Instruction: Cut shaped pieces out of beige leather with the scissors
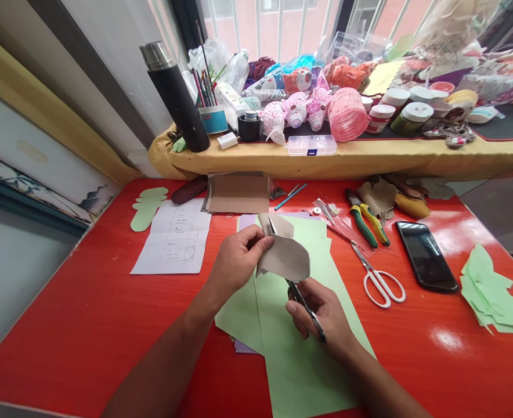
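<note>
A greyish-tan piece of leather with a rounded outline is pinched between the thumb and fingers of my left hand. My right hand is closed around dark-handled scissors. Their upper part passes behind the leather, and a blade tip shows above it near my left thumb. Below both hands lie large sheets of light green paper, with edges of purple paper under them.
White-handled scissors, a black phone and yellow-green pliers lie to the right. Green paper scraps sit farther right. A drawn pattern sheet is at left, brown sheets behind. A black thermos stands on the sill.
</note>
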Available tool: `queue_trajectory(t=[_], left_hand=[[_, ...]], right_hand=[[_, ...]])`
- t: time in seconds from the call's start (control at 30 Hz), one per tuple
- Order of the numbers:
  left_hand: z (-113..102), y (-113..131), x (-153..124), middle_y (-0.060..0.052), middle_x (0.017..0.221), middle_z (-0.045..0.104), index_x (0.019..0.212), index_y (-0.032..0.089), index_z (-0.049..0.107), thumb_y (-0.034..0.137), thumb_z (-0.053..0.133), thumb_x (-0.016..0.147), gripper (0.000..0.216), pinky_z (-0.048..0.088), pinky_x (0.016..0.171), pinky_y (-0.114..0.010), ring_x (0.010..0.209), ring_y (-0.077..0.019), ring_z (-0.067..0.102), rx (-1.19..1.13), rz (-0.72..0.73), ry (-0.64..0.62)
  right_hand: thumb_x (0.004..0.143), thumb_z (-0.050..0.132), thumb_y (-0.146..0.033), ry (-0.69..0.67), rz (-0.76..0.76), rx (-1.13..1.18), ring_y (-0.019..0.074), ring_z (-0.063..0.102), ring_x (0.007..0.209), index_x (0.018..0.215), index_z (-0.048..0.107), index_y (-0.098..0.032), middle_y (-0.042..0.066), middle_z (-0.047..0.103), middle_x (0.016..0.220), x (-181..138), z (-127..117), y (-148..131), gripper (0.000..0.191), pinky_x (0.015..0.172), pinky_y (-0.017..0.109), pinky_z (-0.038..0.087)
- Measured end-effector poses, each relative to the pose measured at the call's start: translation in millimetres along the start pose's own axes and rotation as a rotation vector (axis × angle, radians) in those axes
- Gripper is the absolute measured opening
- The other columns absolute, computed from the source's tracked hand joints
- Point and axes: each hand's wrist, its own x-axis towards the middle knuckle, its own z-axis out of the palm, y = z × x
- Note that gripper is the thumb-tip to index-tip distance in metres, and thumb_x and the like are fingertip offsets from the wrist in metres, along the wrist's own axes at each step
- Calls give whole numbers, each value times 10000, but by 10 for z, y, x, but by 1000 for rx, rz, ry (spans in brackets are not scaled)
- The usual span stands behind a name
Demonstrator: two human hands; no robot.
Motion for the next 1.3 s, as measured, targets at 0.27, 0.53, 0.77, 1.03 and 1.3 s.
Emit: queue_trajectory(t=[0.27,0.53,0.77,1.03,1.3], left_hand=[[-1,-20,9,31,670,521,773,229,591,467,633,968,311,342,589,-296,651,-152,460,37,8,-7],[48,-52,23,27,688,537,778,227,588,453,638,967,299,352,589,-292,657,-150,467,-26,9,-2],[69,-99,46,30,688,540,782,227,586,474,660,957,312,364,587,-283,656,-147,474,-90,-11,-13],[162,-224,77,27,721,537,805,220,584,471,670,980,318,375,623,-283,679,-144,477,-185,14,1],[224,-233,68,40,689,493,774,220,537,488,679,979,367,375,595,-270,638,-130,469,-251,2,0]], right_hand=[[995,771,-463,31,24,-30,105,366,438,847,556,-252,-110,445,557,-21,25,-23,335,450,271,285],[1038,696,-451,46,5,-30,109,369,427,818,529,-263,-113,449,522,-13,58,2,335,446,267,288],[1018,718,-432,67,35,-26,101,375,410,815,527,-261,-116,445,513,-28,74,-10,327,433,252,296],[962,767,-448,110,74,-29,103,370,384,936,613,-236,-122,438,483,-22,93,-27,263,415,246,288],[994,702,-465,123,86,-32,107,374,391,1227,669,-171,-123,418,551,-28,106,-24,376,417,258,307]])
